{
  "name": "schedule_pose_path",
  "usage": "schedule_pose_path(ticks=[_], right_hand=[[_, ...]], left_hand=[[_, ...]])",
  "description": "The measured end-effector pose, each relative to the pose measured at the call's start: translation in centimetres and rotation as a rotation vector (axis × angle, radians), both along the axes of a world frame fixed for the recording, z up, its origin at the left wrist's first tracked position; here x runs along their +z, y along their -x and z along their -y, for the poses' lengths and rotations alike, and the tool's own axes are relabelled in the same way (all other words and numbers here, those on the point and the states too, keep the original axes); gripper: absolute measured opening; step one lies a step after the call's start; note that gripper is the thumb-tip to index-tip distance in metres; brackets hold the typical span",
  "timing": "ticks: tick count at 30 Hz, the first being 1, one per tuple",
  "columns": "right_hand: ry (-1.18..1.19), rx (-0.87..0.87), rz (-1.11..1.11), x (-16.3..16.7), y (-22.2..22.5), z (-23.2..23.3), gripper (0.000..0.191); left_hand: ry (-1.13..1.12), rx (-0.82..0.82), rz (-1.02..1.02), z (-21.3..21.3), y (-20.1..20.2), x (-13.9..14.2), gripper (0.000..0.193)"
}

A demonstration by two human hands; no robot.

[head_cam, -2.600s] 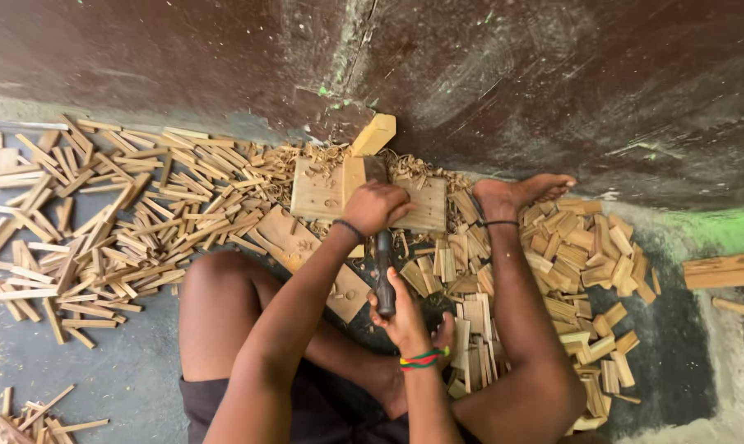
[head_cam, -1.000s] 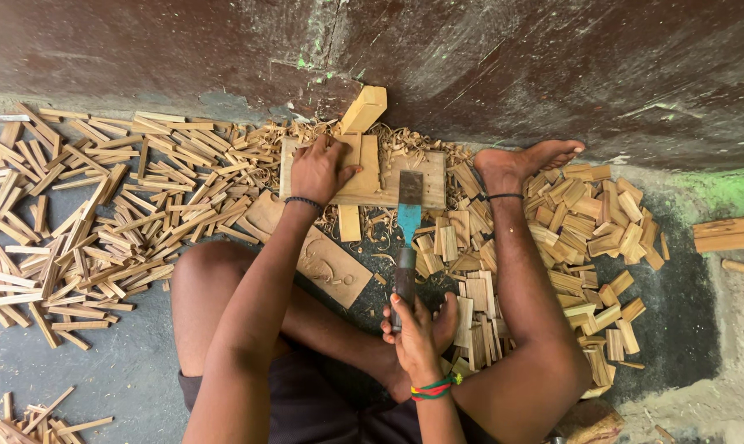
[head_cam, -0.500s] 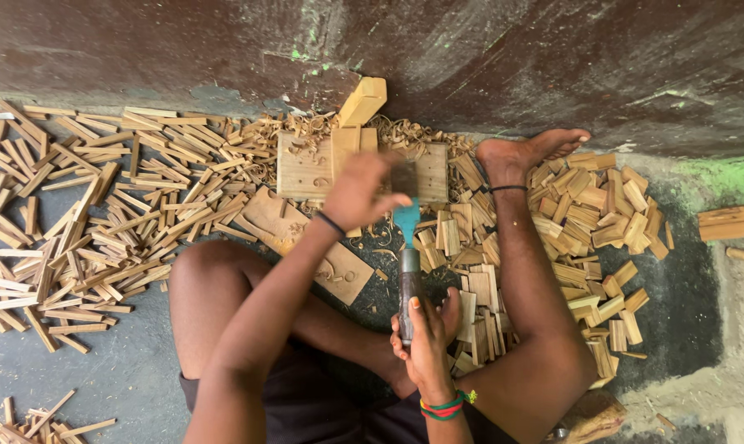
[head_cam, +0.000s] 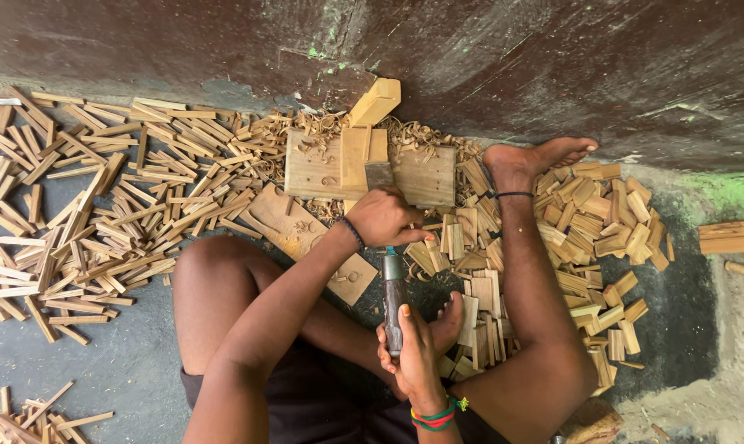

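Gripping chisel (head_cam: 392, 289) upright in right hand (head_cam: 410, 355); left hand (head_cam: 386, 217) curled, apparently around small block, directly beyond blade, nearer wooden board (head_cam: 314, 168).

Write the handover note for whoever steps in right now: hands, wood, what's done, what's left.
Left hand: closed over the chisel blade, at the near edge of the block.
Right hand: closed on the chisel handle.
Upright wood piece stands on the block; right foot is beside it.
Done: cut pieces piled right, shavings around.
Left: long strips heaped left.
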State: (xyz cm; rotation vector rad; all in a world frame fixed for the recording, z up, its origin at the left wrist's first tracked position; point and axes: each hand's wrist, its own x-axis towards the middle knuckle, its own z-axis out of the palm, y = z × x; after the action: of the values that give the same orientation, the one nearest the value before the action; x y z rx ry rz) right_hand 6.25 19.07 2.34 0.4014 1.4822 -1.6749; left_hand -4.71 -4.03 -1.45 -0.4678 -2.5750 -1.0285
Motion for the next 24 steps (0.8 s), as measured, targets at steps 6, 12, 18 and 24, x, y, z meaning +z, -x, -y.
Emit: schedule_pose_path(ticks=[6,12,18,24], right_hand=[[-0.030,0.012,-0.028,-0.2,0.4,0.8,0.040],[-0.019,0.010,-0.037,-0.5,0.8,1.5,0.039],[-0.053,0.047,-0.023,0.3,0.8,2.4,0.035],[-0.068,0.091,-0.024,1.3,0.2,3.9,0.032]], left_hand=[[-0.024,0.031,-0.009,0.6,0.3,-0.4,0.044],[-0.025,0.032,0.020,1.1,1.0,-0.8,0.041],[-0.117,0.057,0.099,1.6,1.2,-0.8,0.042],[-0.105,0.048,0.193,2.5,1.0,-0.3,0.046]])
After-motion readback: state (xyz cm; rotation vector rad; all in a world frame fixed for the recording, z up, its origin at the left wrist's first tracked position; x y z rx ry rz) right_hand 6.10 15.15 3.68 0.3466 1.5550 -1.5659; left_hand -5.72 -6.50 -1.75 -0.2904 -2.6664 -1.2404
